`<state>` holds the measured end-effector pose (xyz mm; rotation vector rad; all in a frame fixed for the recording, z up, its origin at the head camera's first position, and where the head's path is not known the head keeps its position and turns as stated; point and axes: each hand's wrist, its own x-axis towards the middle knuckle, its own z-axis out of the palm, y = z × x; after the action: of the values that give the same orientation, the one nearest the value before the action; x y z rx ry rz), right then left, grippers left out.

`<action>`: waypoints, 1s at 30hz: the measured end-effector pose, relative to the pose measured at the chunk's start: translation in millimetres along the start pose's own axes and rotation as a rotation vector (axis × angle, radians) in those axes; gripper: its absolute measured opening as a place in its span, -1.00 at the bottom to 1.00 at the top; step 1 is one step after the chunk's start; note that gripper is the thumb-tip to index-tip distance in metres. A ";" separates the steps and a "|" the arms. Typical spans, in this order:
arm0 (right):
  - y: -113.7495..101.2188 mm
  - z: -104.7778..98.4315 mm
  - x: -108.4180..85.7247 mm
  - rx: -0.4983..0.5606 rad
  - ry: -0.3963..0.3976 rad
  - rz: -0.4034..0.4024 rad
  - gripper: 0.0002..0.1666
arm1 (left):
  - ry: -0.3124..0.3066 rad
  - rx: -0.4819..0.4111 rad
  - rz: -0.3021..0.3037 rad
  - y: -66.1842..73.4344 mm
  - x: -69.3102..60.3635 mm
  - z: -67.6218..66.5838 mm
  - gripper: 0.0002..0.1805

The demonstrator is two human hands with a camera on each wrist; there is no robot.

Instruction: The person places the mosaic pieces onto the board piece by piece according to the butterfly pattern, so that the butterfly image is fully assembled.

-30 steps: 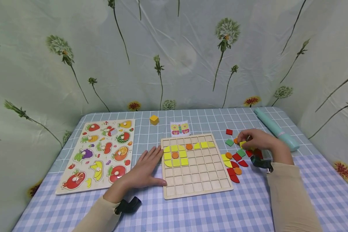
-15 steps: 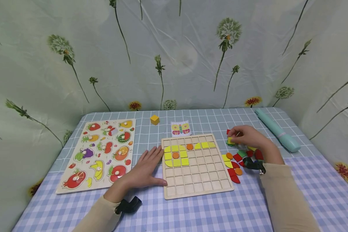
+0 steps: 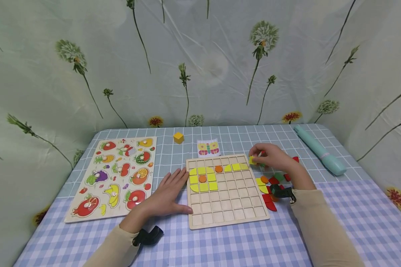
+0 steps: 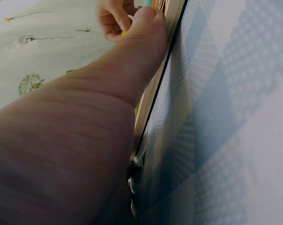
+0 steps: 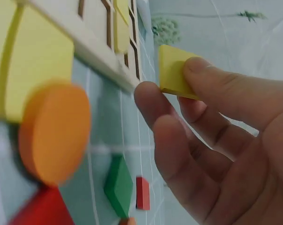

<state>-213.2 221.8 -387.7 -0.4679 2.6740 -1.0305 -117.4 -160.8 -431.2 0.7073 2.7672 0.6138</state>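
Observation:
My right hand (image 3: pixel 273 156) pinches a yellow square tile (image 5: pixel 172 70) between thumb and fingers. It hovers just off the upper right corner of a wooden grid board (image 3: pixel 224 204). Yellow tiles and a few orange discs sit in the board's upper cells. With fingers spread, my left hand (image 3: pixel 165 195) rests along the board's left edge, its thumb near the lower left side. Right of the board lie loose red, yellow, orange and green pieces, partly hidden under the right hand and wrist. Among them, the right wrist view shows an orange disc (image 5: pixel 57 133) and a green square (image 5: pixel 118 185).
A fruit puzzle board (image 3: pixel 120 176) lies on the left. Behind the grid board are a butterfly picture card (image 3: pixel 208 148) and a yellow-orange cube (image 3: pixel 178 138). A teal tube-shaped object (image 3: pixel 320 151) lies at the back right. A flowered curtain hangs behind the table.
My right hand has lifted the yellow tile from the loose pieces and carried it left to the board's upper right corner. The left hand has stayed in place.

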 end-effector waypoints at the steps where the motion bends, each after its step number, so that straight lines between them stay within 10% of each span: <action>1: -1.8 1.8 0.8 0.000 -0.009 -0.006 -0.82 | 0.000 -0.001 0.001 0.0 -0.1 0.1 0.33; 30: -42.8 43.6 10.1 -0.077 -0.110 -0.147 -0.85 | 0.001 0.006 0.002 -1.7 0.7 1.0 0.34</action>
<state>-199.2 161.5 -391.1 -0.7248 2.6202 -0.9133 -118.3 -161.4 -432.8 0.7108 2.7705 0.6062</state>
